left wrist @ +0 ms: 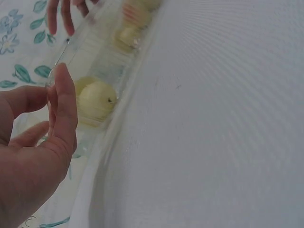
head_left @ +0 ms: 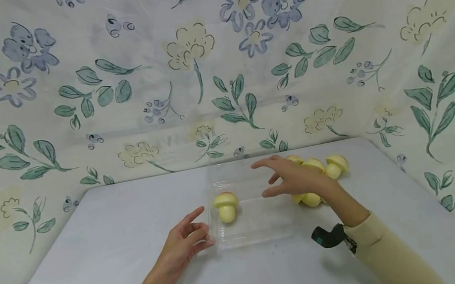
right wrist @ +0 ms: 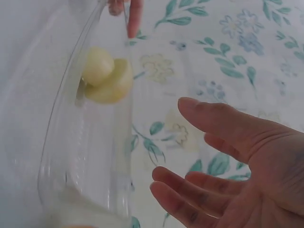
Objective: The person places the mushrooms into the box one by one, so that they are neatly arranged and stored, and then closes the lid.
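A clear plastic tray [head_left: 255, 239] stands on the table, with one pale yellow toy mushroom [head_left: 226, 207] upright in its left part. My left hand [head_left: 183, 245] is at the tray's left side; in the left wrist view its thumb and fingers pinch the rim. Over the right part of the tray hovers my right hand [head_left: 294, 178], fingers spread and nothing between them. Several more yellow mushrooms [head_left: 336, 166] lie in a group to the right of the tray, some partly hidden behind my right hand and wrist.
The white table [head_left: 131, 213] carries the tray near its far edge. Behind and at the sides hangs a floral cloth [head_left: 157, 48]. A black wrist camera [head_left: 331, 236] juts out below my right wrist.
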{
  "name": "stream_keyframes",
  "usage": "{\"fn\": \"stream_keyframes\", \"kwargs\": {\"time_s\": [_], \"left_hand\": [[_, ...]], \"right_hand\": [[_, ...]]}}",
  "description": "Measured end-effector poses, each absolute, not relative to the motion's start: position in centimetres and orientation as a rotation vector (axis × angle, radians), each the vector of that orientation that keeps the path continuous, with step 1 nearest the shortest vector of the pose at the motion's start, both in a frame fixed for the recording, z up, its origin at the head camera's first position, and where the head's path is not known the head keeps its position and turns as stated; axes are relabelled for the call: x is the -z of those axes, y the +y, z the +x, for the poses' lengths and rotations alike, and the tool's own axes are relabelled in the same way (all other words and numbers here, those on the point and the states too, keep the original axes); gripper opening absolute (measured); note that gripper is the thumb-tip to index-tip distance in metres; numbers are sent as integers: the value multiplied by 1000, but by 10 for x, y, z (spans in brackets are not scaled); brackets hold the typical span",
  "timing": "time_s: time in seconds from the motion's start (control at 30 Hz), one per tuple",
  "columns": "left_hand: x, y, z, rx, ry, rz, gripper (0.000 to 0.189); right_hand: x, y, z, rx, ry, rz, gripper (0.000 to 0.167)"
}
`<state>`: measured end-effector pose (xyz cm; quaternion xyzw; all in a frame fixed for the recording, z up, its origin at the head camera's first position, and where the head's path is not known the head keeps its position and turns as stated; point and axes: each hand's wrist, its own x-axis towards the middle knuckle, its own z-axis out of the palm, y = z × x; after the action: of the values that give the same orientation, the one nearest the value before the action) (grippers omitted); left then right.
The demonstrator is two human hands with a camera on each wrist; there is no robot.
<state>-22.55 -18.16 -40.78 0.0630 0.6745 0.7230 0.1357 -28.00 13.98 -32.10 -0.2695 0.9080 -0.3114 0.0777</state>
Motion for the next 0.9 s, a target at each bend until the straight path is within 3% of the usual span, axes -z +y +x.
{"fn": "stream_keyframes", "kwargs": {"time_s": [0.9], "left_hand": [[406, -179, -223, -2106, 1966, 125, 64]], "right_hand": [[337, 237, -265, 1041, 2887, -775, 62]]}}
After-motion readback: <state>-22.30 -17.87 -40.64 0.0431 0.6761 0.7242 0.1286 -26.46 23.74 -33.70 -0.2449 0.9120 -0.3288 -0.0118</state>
